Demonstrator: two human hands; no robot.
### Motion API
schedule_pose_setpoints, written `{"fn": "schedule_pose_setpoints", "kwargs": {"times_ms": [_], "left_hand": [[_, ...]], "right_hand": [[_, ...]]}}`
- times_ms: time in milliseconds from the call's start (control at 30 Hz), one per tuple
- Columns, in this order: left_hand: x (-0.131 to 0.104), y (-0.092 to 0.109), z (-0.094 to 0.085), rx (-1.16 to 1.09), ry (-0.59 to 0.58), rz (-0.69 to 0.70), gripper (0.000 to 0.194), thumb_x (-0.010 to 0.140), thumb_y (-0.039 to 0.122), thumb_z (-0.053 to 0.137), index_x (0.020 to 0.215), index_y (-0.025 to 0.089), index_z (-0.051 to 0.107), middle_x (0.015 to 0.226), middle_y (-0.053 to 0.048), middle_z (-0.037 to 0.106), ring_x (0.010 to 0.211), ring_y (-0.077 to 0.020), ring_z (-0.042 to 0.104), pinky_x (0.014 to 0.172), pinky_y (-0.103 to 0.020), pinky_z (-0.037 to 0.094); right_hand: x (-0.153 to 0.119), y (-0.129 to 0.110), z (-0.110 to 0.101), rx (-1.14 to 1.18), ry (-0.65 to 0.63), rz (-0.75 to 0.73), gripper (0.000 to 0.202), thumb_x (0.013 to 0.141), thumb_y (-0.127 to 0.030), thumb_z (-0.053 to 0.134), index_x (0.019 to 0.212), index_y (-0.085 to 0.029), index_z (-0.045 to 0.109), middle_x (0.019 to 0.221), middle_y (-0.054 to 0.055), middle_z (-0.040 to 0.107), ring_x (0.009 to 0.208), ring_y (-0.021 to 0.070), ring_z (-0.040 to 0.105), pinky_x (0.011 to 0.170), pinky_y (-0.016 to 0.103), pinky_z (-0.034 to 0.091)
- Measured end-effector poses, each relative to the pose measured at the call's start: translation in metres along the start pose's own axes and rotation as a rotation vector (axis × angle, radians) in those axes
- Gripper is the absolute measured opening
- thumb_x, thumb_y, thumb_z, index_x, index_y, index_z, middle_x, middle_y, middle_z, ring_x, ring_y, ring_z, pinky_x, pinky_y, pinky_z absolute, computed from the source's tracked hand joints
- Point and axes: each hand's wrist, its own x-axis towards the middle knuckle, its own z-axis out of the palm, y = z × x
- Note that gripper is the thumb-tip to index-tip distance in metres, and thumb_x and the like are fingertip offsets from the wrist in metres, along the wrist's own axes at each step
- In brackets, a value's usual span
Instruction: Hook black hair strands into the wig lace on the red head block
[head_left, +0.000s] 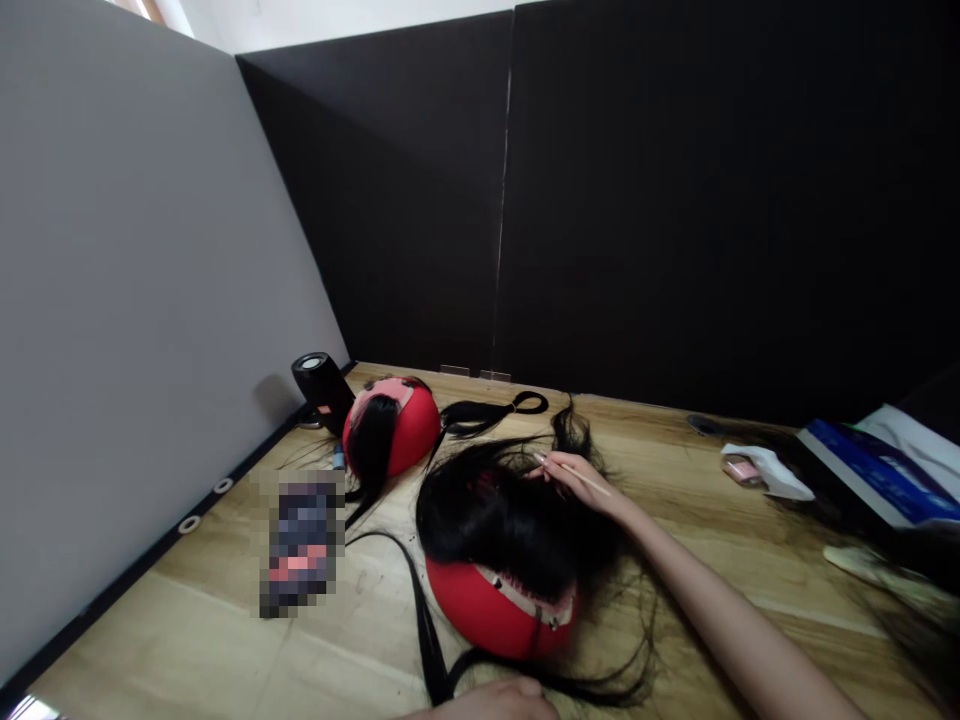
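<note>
A red dome-shaped head form stands near the front of the wooden table, topped by a cap with long black hair. Small pins show along the cap's pale edge. My right hand is at the far right side of this hair, its fingers pinched round a thin light-coloured stick tool. At the bottom edge my left hand lies beside a black hair strand below the form. Its fingers are mostly cut off by the frame, so what they hold is hidden.
A second red form with dark hair stands behind left, next to a black cylindrical speaker. A tied hair bundle lies at the back. A blurred-out object sits left. On the right are white tissue and a blue-and-white package.
</note>
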Motion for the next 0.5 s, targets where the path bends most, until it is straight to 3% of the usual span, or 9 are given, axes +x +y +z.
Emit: {"fn": "schedule_pose_setpoints", "kwargs": {"times_ms": [100, 200, 267, 367, 433, 500], "left_hand": [[-0.003, 0.001, -0.003, 0.015, -0.002, 0.021, 0.028, 0.095, 0.034, 0.054, 0.119, 0.019, 0.058, 0.124, -0.01, 0.058, 0.104, -0.0201, 0.06, 0.089, -0.041, 0.054], [-0.008, 0.002, -0.001, 0.031, -0.012, 0.048, 0.026, 0.095, 0.034, 0.053, 0.116, 0.019, 0.059, 0.121, -0.009, 0.059, 0.101, -0.0189, 0.061, 0.088, -0.039, 0.054], [-0.013, 0.003, 0.0, 0.044, -0.019, 0.069, 0.02, 0.096, 0.035, 0.052, 0.1, 0.019, 0.063, 0.105, -0.005, 0.065, 0.091, -0.0148, 0.062, 0.083, -0.031, 0.054], [-0.018, 0.004, 0.003, 0.069, -0.021, 0.096, 0.03, 0.098, 0.035, 0.049, 0.073, 0.02, 0.057, 0.075, 0.002, 0.062, 0.076, -0.0112, 0.058, 0.074, -0.023, 0.049], [-0.02, 0.004, 0.004, 0.09, -0.015, 0.105, 0.033, 0.098, 0.034, 0.049, 0.068, 0.02, 0.052, 0.07, 0.003, 0.059, 0.074, -0.0116, 0.057, 0.072, -0.024, 0.046], [-0.019, 0.005, 0.004, 0.111, -0.007, 0.111, 0.035, 0.098, 0.034, 0.049, 0.066, 0.02, 0.05, 0.068, 0.003, 0.058, 0.073, -0.012, 0.055, 0.07, -0.025, 0.043]], "right_hand": [[0.006, -0.004, -0.024, 0.072, 0.011, 0.101, 0.028, 0.097, -0.037, 0.055, 0.109, -0.013, 0.061, 0.096, 0.005, 0.065, 0.074, 0.013, 0.063, 0.064, 0.029, 0.056], [0.001, -0.017, -0.062, 0.105, 0.112, 0.152, 0.032, 0.097, -0.042, 0.052, 0.102, -0.012, 0.062, 0.091, 0.005, 0.067, 0.069, 0.0118, 0.064, 0.059, 0.026, 0.055], [-0.011, -0.031, -0.089, 0.097, 0.202, 0.152, 0.04, 0.096, -0.049, 0.05, 0.092, -0.013, 0.066, 0.092, 0.01, 0.071, 0.068, 0.0139, 0.066, 0.055, 0.026, 0.055], [-0.038, -0.055, -0.122, 0.036, 0.333, 0.14, 0.046, 0.088, -0.057, 0.057, 0.088, -0.014, 0.07, 0.097, 0.016, 0.073, 0.071, 0.0198, 0.069, 0.055, 0.03, 0.057], [-0.06, -0.071, -0.13, -0.038, 0.404, 0.125, 0.051, 0.085, -0.063, 0.055, 0.085, -0.014, 0.071, 0.091, 0.016, 0.074, 0.068, 0.0219, 0.069, 0.054, 0.033, 0.057], [-0.081, -0.086, -0.125, -0.134, 0.45, 0.098, 0.051, 0.085, -0.063, 0.055, 0.081, -0.016, 0.074, 0.084, 0.014, 0.074, 0.064, 0.0225, 0.068, 0.054, 0.036, 0.057]]}}
